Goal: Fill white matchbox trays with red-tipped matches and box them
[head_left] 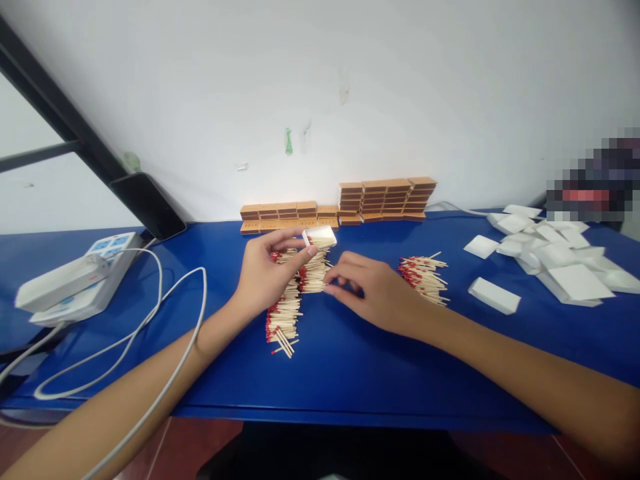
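Near the middle of the blue table (350,360), the left hand (263,275) grips a white tray (320,235) by its near edge, just above a pile of matches (286,310). The right hand (376,291), curled, pinches a few matches at the pile's right side. A smaller pile (424,275) lies just right of that hand. Brown boxes (383,199) line the back edge. Loose white trays (555,263) crowd the right end, and a power strip (75,280) sits at the left end.

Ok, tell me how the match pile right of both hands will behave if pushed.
Probably scatters: the match pile lies loose, some sticks splayed out. Likely very light, being thin wooden sticks. They may roll on the smooth blue table.
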Demonstrator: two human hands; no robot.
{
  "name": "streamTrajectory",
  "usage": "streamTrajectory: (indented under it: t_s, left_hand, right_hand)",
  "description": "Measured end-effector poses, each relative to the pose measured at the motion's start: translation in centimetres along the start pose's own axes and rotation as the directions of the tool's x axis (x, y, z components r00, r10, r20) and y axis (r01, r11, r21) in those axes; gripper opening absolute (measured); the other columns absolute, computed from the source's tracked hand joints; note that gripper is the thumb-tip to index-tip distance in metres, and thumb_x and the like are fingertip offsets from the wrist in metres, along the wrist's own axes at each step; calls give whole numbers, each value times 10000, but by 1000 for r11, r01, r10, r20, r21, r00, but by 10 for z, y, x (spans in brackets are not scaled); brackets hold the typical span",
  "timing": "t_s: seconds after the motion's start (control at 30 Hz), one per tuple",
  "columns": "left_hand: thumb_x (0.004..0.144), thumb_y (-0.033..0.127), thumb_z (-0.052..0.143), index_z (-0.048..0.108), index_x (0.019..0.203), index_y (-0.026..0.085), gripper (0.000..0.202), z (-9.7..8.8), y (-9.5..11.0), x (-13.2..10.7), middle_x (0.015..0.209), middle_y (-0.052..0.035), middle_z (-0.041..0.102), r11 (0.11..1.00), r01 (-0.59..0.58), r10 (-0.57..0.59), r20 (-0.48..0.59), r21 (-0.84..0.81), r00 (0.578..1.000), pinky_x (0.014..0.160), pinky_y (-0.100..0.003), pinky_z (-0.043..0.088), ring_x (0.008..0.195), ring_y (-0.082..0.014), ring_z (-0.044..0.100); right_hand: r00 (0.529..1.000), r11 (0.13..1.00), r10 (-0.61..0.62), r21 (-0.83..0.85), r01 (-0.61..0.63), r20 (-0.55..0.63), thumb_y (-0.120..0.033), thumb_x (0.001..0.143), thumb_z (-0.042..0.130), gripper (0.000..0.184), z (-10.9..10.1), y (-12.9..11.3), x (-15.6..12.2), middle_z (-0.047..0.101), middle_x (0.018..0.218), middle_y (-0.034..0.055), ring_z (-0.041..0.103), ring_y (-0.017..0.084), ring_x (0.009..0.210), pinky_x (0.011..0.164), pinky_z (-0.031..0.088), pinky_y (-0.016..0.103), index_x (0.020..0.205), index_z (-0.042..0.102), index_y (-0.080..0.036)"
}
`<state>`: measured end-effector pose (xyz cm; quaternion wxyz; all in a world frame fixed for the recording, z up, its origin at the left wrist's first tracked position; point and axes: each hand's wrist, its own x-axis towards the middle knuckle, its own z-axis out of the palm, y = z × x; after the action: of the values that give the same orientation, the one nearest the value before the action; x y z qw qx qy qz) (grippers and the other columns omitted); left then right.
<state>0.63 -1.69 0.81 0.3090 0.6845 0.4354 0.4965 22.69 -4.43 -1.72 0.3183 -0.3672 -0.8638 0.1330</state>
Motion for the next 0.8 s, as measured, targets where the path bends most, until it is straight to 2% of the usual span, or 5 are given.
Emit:
streamTrajectory:
  t_s: [0.07,0.17,0.4,0.67,0.8]
  left_hand:
    - [787,340,906,790,1127,199,386,0,0,0,1031,-85,843,1000,-11,11,-1,1,1000,854,-380,661,988,-270,807]
    - [795,335,899,791,1106,196,357,2,0,-1,1034,-82,842,1000,-23,23,10,2,1000,882,-383,660,990,-267,808]
    - [792,323,897,780,1141,170,398,3,2,-3,1043,-92,840,1000,-1,1,42,2,999,884,-363,656,1024,-275,802]
    - [805,334,883,782,1102,190,346,3,-1,-1,1014,-76,840,999,-21,20,26,33,999,886,-380,652,986,-256,806]
    - [809,369,879,784,1108,190,362,2,-2,-1,997,-81,839,999,-19,18,23,46,1000,870,-386,652,969,-259,807]
  right_hand:
    - [998,999,-20,-30,22,60,-271,1044,580,139,8,0,0,654,987,55,620,170,798,758,491,322,1036,703,-207]
    - [996,998,-28,-58,33,86,-259,1047,568,158,14,0,1,663,1021,75,649,193,863,804,510,342,1051,712,-196]
    - [995,999,34,-28,-31,89,-211,1005,628,89,14,2,3,646,977,42,617,156,784,753,477,306,946,691,-191]
    - [959,984,173,-68,-162,225,-262,1033,606,112,1,7,0,631,991,35,615,167,807,757,471,317,948,652,-204]
    - [943,978,198,-124,-170,266,-282,1058,556,156,-6,7,-1,631,1018,51,629,184,826,770,479,338,943,631,-208]
